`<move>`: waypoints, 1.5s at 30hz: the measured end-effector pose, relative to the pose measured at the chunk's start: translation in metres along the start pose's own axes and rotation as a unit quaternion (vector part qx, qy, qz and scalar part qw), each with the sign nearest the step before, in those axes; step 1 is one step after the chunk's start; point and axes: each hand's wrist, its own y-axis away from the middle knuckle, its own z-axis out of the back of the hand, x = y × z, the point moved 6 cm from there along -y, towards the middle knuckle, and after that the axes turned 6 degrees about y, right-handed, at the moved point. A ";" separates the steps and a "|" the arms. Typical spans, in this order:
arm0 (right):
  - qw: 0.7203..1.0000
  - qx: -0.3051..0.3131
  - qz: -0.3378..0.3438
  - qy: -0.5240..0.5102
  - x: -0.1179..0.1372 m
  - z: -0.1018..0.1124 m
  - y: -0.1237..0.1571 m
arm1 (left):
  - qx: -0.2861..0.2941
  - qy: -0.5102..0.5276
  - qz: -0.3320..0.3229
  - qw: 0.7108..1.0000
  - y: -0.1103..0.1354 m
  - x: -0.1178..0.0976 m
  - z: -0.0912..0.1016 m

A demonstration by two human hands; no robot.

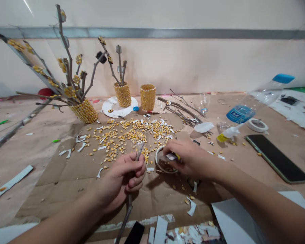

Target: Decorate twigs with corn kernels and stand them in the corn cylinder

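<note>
A thin grey-brown twig [127, 214] runs through my left hand [128, 174], whose fingers are wrapped round it; the tip pokes out above the thumb. My right hand [185, 157] is closed in a pinch over a roll of tape [158, 162] lying on the cardboard. Between its fingers is a small item with pale and yellow parts [171, 156], mostly covered, so its kind is unclear. Loose corn kernels [134, 134] and white paper scraps are strewn on the cardboard [63, 179] just beyond both hands.
Kernel-covered pots, two with branches [84, 111] [122, 95] and one without [147, 97], stand at the back. Twigs [180, 108] lie right of them. On the right are a tilted plastic bottle [254, 101], a glue bottle [227, 134], another tape roll [257, 125] and a phone [278, 157].
</note>
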 end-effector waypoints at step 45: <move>0.979 -0.174 -0.035 -0.103 0.039 0.008 0.014 | -0.042 -0.110 -0.081 0.990 0.001 0.013 -0.022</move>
